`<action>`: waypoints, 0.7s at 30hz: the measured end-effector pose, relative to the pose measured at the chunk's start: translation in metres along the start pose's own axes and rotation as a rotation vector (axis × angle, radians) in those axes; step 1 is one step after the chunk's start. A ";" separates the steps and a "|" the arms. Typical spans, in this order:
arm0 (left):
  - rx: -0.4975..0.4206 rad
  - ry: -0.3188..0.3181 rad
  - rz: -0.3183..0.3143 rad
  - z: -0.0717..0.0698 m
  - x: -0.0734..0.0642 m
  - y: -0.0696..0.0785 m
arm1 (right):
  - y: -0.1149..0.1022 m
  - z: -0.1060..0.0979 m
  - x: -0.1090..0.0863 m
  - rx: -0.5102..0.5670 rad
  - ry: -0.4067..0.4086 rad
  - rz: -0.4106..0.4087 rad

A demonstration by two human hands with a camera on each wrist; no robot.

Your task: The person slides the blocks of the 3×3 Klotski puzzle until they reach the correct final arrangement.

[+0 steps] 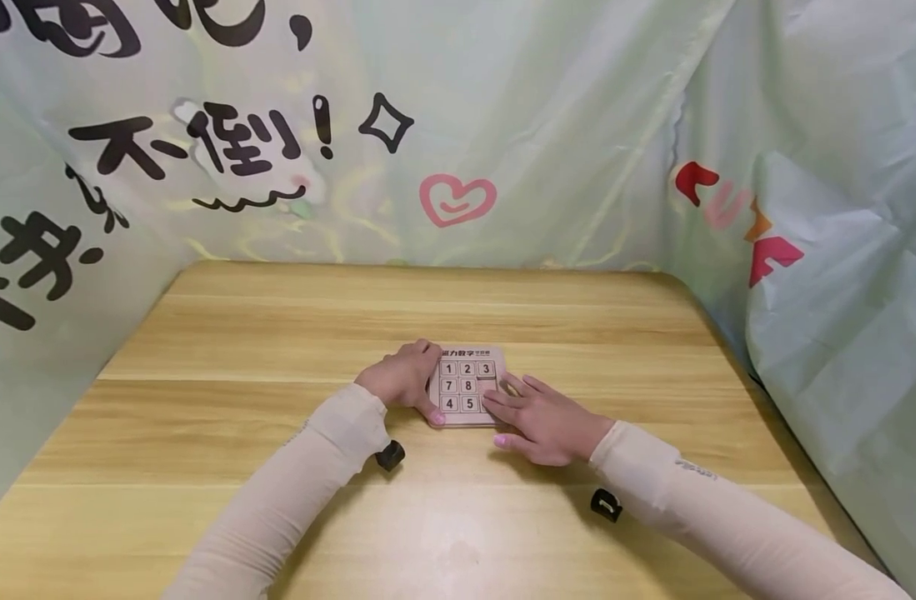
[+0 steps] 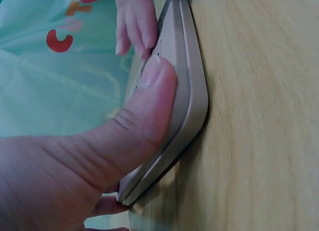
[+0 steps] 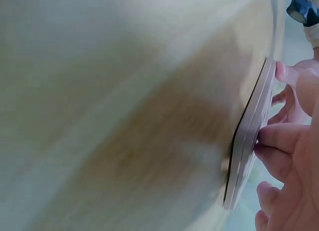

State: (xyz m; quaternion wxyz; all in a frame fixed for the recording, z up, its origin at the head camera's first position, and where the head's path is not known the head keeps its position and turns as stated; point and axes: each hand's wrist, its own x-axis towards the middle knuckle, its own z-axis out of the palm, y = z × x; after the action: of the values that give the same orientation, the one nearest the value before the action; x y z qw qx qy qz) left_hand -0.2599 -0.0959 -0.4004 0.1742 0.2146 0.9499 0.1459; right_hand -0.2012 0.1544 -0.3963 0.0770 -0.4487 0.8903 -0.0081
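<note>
A flat, light-coloured number slide puzzle (image 1: 468, 419) lies on the wooden table in the head view. Its rows read 1, 2, 3, then 7, 8 and a bare slot, then 4, 5 and a spot mostly covered by fingertips. The left hand (image 1: 407, 377) grips the puzzle by its left side; in the left wrist view its thumb (image 2: 149, 106) lies over the rim at the near corner. From the right, the right hand (image 1: 548, 422) reaches over the board with extended fingers, and its fingertips touch the lower right tile area. Its thumb stays off the board.
The wooden table (image 1: 225, 333) spreads around the puzzle. Pale green printed sheets (image 1: 563, 133) hang at the back and both sides. Each wrist carries a small black device, one under the left sleeve (image 1: 277, 483) and one under the right sleeve (image 1: 728, 517).
</note>
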 end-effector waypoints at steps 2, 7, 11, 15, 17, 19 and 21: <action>-0.003 -0.003 -0.005 -0.001 -0.001 0.000 | 0.000 0.001 -0.001 -0.004 0.004 -0.001; -0.004 -0.011 -0.007 -0.001 -0.001 0.002 | 0.005 0.002 0.003 -0.008 0.024 0.016; 0.000 -0.014 -0.008 0.000 0.001 0.003 | 0.011 0.002 0.009 -0.010 0.028 0.046; 0.007 -0.015 -0.016 0.000 0.001 0.005 | 0.014 0.003 0.012 0.002 0.019 0.062; 0.009 -0.016 -0.026 -0.001 0.001 0.005 | 0.014 0.003 0.013 0.013 0.018 0.066; 0.008 -0.016 -0.035 -0.001 0.000 0.006 | 0.014 0.004 0.013 0.026 0.024 0.066; 0.008 -0.017 -0.039 -0.001 0.000 0.006 | 0.014 0.005 0.014 0.033 0.027 0.069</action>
State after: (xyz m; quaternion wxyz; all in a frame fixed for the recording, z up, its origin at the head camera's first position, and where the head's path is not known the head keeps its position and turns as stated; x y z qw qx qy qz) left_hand -0.2580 -0.0912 -0.3973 0.1842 0.1979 0.9530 0.1368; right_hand -0.2193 0.1520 -0.4040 0.0723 -0.4161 0.9061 -0.0261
